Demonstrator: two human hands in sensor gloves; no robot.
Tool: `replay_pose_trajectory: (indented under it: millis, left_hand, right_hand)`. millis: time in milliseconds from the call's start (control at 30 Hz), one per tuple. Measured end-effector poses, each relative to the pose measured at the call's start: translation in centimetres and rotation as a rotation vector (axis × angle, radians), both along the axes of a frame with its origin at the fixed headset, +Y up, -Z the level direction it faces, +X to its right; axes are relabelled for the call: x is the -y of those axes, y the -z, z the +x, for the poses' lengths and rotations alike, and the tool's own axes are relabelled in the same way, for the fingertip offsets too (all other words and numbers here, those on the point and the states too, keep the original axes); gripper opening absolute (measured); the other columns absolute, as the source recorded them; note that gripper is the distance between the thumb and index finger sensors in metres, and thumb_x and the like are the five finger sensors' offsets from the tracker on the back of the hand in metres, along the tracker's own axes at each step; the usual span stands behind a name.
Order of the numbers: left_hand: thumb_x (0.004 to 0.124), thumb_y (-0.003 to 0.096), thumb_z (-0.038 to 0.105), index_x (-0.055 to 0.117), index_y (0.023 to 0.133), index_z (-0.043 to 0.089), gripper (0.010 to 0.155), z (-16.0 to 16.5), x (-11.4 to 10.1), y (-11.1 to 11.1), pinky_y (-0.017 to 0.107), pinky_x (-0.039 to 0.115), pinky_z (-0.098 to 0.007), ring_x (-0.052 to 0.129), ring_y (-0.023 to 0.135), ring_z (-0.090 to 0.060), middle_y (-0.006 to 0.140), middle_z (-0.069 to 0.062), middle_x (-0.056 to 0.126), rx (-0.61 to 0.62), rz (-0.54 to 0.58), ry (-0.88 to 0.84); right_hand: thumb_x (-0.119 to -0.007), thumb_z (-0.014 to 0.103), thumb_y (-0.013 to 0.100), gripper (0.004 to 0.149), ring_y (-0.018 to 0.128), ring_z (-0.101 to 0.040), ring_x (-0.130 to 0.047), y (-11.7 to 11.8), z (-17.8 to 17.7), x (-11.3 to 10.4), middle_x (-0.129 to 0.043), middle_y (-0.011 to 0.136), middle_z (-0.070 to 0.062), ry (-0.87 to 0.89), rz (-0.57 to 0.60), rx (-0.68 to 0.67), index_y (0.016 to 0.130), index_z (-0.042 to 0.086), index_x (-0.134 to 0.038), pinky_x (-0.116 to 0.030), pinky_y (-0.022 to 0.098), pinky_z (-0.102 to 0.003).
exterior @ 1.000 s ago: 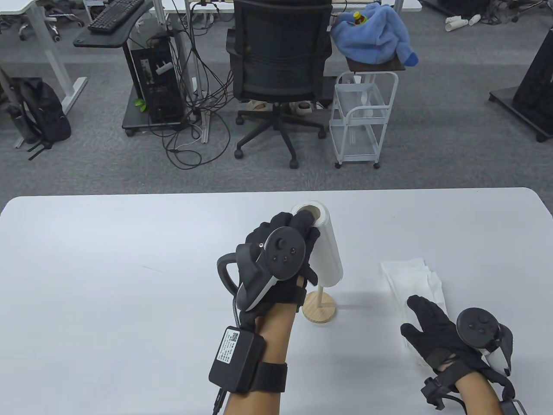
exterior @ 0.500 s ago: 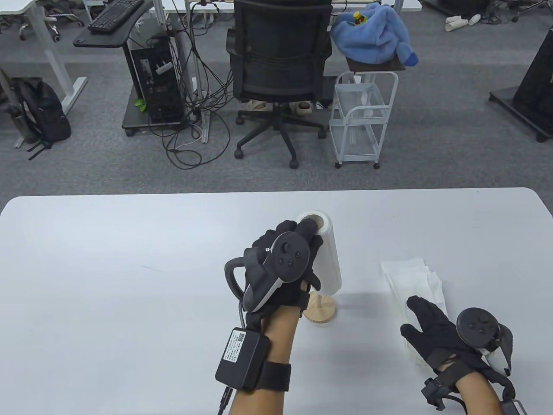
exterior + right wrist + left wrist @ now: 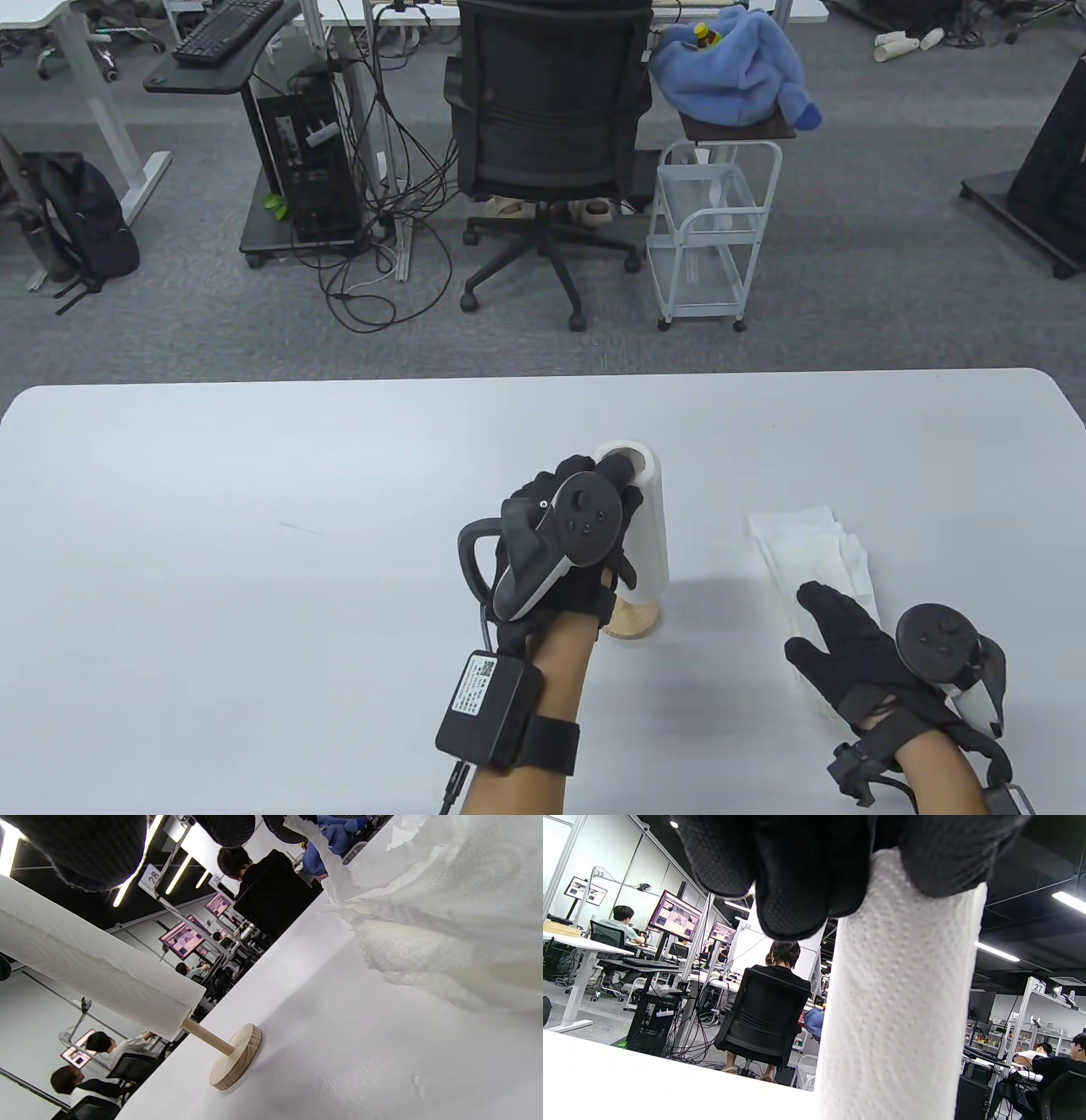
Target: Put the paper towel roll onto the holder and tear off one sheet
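Note:
My left hand (image 3: 585, 518) grips the white paper towel roll (image 3: 649, 522) near its top, one finger at the core opening. The roll stands upright over the wooden holder (image 3: 635, 618), part way down the rod. In the right wrist view a short stretch of rod shows between the roll (image 3: 97, 971) and the round base of the holder (image 3: 237, 1056). The left wrist view shows my fingers (image 3: 793, 878) wrapped on the roll (image 3: 899, 1005). My right hand (image 3: 836, 637) lies flat with straight fingers on a loose white paper towel sheet (image 3: 814, 543) at the right.
The white table (image 3: 254, 552) ends in a far edge, with an office chair (image 3: 551, 127) and a white wire cart (image 3: 713, 229) on the floor beyond. A blue cloth (image 3: 738, 68) lies on a stool. People sit at desks in the background.
My left hand has lowered the roll down the holder's rod, so less rod shows above the base. My right hand has stayed on the loose sheet.

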State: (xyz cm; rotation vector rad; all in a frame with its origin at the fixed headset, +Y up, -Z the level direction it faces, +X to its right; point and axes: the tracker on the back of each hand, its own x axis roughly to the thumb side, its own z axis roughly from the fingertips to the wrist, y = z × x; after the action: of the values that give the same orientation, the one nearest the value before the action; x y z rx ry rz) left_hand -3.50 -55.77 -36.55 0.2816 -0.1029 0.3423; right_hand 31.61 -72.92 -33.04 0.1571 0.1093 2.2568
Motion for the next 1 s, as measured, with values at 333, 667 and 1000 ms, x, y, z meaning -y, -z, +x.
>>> replay_pose_trajectory:
  millis: [333,667,1000]
  left_hand:
    - [0.078,0.0453,0.05,0.079,0.087,0.044,0.042,0.3,1.9,0.3,0.065,0.076,-0.048,0.097,0.069,-0.024,0.089,0.004,0.082,0.01,-0.034,0.018]
    - [0.078,0.0454,0.05,0.079,0.087,0.044,0.042,0.9,4.1,0.1,0.069,0.07,-0.052,0.096,0.071,-0.026,0.088,0.003,0.082,0.038,-0.031,0.102]
    - [0.077,0.0455,0.05,0.08,0.086,0.044,0.041,1.1,6.2,0.1,0.071,0.069,-0.053,0.09,0.086,-0.028,0.101,0.001,0.073,0.131,0.078,0.03]
  right_hand:
    - [-0.074,0.055,0.046,0.077,0.105,-0.047,-0.03,0.0,-0.1,0.1,-0.035,0.113,-0.018,0.001,-0.008,-0.009,0.107,0.024,-0.04,-0.033,0.073,-0.064]
    - [-0.075,0.055,0.046,0.076,0.105,-0.047,-0.03,0.0,-0.2,0.1,-0.035,0.113,-0.019,0.002,-0.013,-0.015,0.107,0.025,-0.04,-0.033,0.073,-0.064]
    - [-0.078,0.056,0.045,0.074,0.104,-0.049,-0.039,0.0,-1.2,-0.5,-0.045,0.111,-0.019,-0.002,0.104,-0.062,0.105,0.023,-0.051,-0.036,0.073,-0.064]
